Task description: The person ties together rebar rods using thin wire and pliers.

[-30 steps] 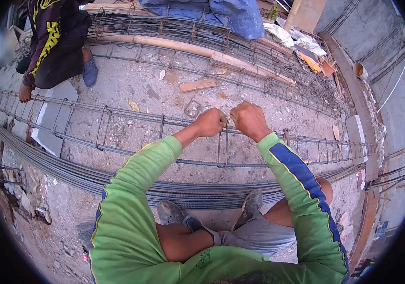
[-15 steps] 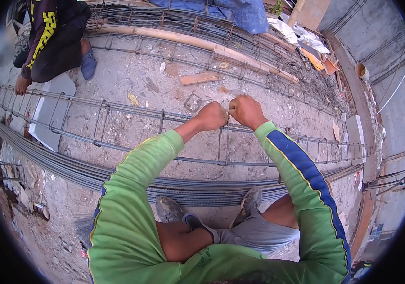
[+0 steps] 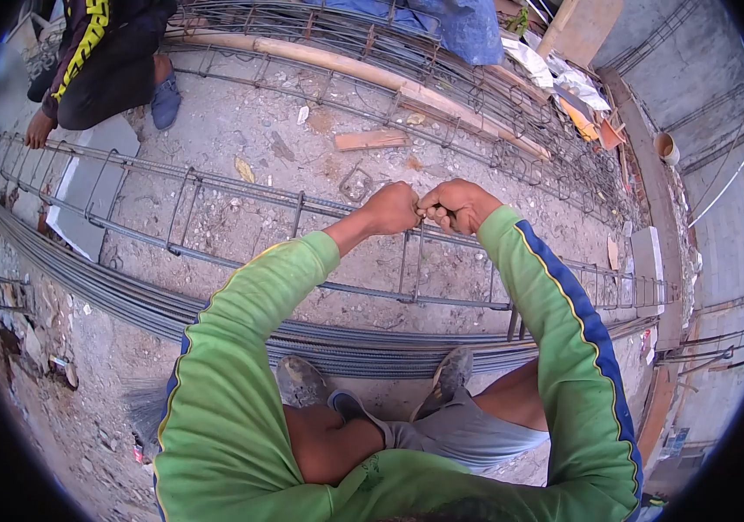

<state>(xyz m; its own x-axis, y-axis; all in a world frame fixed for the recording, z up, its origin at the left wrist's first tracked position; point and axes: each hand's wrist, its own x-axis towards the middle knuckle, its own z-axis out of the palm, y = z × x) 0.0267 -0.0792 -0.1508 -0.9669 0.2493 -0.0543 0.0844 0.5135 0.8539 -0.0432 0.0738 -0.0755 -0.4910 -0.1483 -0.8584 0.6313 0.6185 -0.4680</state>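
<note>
A long rebar cage (image 3: 254,187) of ribbed bars and square stirrups stretches across in front of me. My left hand (image 3: 392,209) is closed in a fist over its far upper bar. Close against it, my right hand (image 3: 459,207) is closed too, thumb and forefinger pinched together and the other fingers curled. The two hands meet just above a pair of stirrups (image 3: 419,261). Whatever is between the fingers is too small or hidden to make out.
A bundle of loose rebar (image 3: 355,348) lies by my shoes. At the far left another person (image 3: 115,74) crouches, a hand (image 3: 39,130) on the cage. Pale slabs (image 3: 93,196) (image 3: 648,261) sit under both ends. Behind are a wood plank (image 3: 372,140), a pole (image 3: 311,59) and more cages.
My right hand has turned so its curled fingers and palm side show. The left hand stays nearly in place. The view has shifted slightly.
</note>
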